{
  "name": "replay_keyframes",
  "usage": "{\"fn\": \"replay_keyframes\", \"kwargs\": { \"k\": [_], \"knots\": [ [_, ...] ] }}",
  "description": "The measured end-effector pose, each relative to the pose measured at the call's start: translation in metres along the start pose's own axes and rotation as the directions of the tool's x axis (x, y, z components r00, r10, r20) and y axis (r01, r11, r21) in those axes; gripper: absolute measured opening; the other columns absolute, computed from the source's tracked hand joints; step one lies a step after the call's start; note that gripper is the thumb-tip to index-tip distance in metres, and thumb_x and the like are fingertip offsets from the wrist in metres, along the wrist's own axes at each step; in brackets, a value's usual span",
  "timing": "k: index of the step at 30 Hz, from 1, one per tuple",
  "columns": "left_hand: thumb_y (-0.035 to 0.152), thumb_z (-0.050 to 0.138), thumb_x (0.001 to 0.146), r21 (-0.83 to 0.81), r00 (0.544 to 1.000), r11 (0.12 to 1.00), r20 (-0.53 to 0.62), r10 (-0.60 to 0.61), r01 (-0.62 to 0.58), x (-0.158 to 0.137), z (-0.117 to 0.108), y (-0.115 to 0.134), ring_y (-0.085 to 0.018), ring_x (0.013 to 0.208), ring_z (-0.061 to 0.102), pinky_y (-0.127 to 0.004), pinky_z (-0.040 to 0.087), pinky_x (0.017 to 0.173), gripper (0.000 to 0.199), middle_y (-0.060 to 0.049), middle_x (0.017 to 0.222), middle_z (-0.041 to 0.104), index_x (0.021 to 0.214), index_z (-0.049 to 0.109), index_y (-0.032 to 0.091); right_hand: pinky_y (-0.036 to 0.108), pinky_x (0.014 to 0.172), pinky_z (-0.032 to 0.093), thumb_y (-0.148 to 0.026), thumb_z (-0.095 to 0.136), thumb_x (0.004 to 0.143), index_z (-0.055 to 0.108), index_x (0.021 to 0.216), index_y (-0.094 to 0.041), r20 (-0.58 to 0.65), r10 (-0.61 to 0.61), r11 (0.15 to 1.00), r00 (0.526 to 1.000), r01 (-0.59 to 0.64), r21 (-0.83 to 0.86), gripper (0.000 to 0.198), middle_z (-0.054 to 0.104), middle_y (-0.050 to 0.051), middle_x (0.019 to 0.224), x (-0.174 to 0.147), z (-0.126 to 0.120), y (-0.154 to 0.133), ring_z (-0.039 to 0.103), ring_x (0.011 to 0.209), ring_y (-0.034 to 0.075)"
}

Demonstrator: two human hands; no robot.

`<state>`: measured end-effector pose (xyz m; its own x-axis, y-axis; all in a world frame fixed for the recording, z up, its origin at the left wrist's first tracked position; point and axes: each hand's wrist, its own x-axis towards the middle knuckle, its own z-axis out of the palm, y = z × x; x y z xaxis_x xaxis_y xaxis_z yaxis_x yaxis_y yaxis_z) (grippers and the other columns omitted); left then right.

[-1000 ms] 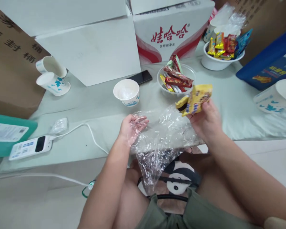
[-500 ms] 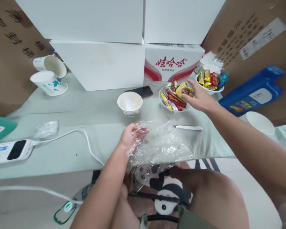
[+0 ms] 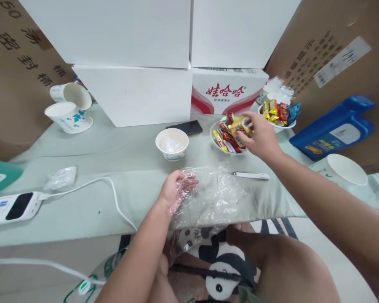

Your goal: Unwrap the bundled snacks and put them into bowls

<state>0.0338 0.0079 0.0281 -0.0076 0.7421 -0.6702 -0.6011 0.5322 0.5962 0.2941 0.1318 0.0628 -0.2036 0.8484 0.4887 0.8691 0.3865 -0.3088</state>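
Note:
My left hand [image 3: 180, 189] rests palm up on the tablecloth, fingers loosely stretched, with a clear plastic bag [image 3: 213, 198] draped over and around it. The bag spreads rightward and hangs past the table's front edge. Over a white bowl of snacks [image 3: 222, 150], my right hand [image 3: 259, 134] has thumb and fingers apart beside a yellow packet [image 3: 238, 125]; no grip on it is visible. Red, yellow and white wrapped snacks fill that bowl. A white paper bowl [image 3: 172, 144] with clear plastic inside stands ahead of my left hand. The white-handled utility knife [image 3: 251, 175] lies right of the bag.
A black phone [image 3: 189, 127] lies behind the paper bowl. Another bowl of small packets [image 3: 279, 112] and a blue bottle [image 3: 334, 126] are at the right. Paper cups [image 3: 70, 118], crumpled plastic [image 3: 61, 177] and a white power strip [image 3: 15, 208] occupy the left. White boxes [image 3: 135, 97] line the back.
My right hand has drawn slightly back toward me over the snack bowl, its fingers more curled. My left hand stays under the clear bag. The whole view has tilted up a little.

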Motion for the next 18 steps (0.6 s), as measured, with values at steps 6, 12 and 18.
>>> {"fn": "replay_keyframes", "kwargs": {
  "k": [6, 12, 18],
  "knots": [
    [0.008, 0.048, 0.071, 0.019, 1.000, 1.000, -0.014, -0.008, 0.009, -0.002, 0.001, 0.000, -0.018, 0.063, 0.072, -0.024, 0.054, 0.059, 0.016, -0.009, 0.068, 0.072, 0.065, 0.062, 0.013, 0.051, 0.096, 0.053, -0.035, 0.067, 0.079, 0.061, 0.125, -0.022, 0.106, 0.059, 0.998, 0.993, -0.062, 0.026, 0.048, 0.055, 0.014, 0.122, 0.005, 0.002, -0.007, 0.062, 0.108, 0.033],
    [0.007, 0.046, 0.072, 0.006, 0.999, 1.000, -0.034, -0.018, 0.018, -0.003, 0.003, 0.002, -0.017, 0.061, 0.072, -0.023, 0.053, 0.058, 0.019, -0.008, 0.065, 0.070, 0.062, 0.061, 0.013, 0.053, 0.093, 0.051, -0.036, 0.068, 0.080, 0.060, 0.120, -0.024, 0.177, -0.027, 0.999, 0.984, 0.034, -0.041, 0.042, 0.060, 0.013, 0.109, 0.011, 0.011, -0.029, 0.059, 0.103, 0.034],
    [0.007, 0.046, 0.069, -0.011, 0.999, 0.999, -0.016, -0.046, 0.046, -0.003, 0.003, 0.002, -0.018, 0.060, 0.070, -0.024, 0.053, 0.058, 0.017, -0.009, 0.062, 0.069, 0.065, 0.062, 0.013, 0.065, 0.103, 0.044, -0.048, 0.074, 0.073, 0.061, 0.111, -0.027, 0.194, 0.074, 0.992, 0.978, -0.052, -0.114, 0.045, 0.059, 0.015, 0.122, 0.026, 0.044, -0.017, 0.052, 0.121, 0.040]
  ]
}}
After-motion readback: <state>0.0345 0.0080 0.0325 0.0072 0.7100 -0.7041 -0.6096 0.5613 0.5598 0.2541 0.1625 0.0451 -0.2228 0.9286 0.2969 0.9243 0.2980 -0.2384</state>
